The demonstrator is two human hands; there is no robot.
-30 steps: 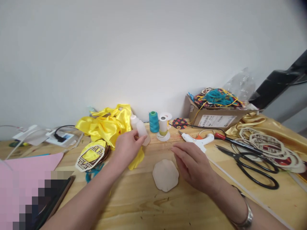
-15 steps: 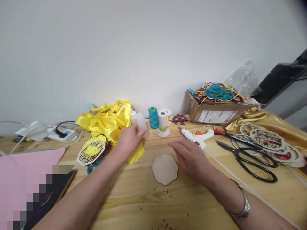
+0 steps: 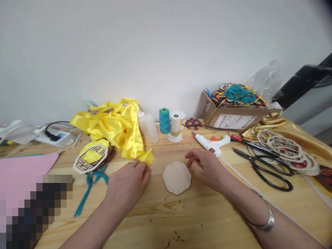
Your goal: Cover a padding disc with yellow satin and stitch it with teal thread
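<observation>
My left hand [image 3: 129, 181] rests low over the tail of the yellow satin cloth [image 3: 109, 124]. Its fingers are curled and closed on the cloth's end; the fingertips are partly hidden. A pale wooden scalloped disc [image 3: 177, 177] lies flat between my hands. Just beyond the disc's right edge is my right hand [image 3: 206, 169], holding nothing, its fingers loosely bent and apart from the thumb. Left of my left hand lie a stack of cut-out wooden frames [image 3: 90, 159] and a teal cord [image 3: 88, 190].
Two clear plastic bottles [image 3: 152, 128], a teal thread cone [image 3: 165, 121] and a white spool [image 3: 175, 124] stand by the wall. To the right are a white glue gun [image 3: 212, 143], black scissors [image 3: 269, 169], a red-and-black marker [image 3: 256, 147] and a full cardboard box [image 3: 234, 119].
My left hand has come back from the bottles toward me, onto the satin's end. My right hand's fingers have curled in somewhat. The view has shifted slightly.
</observation>
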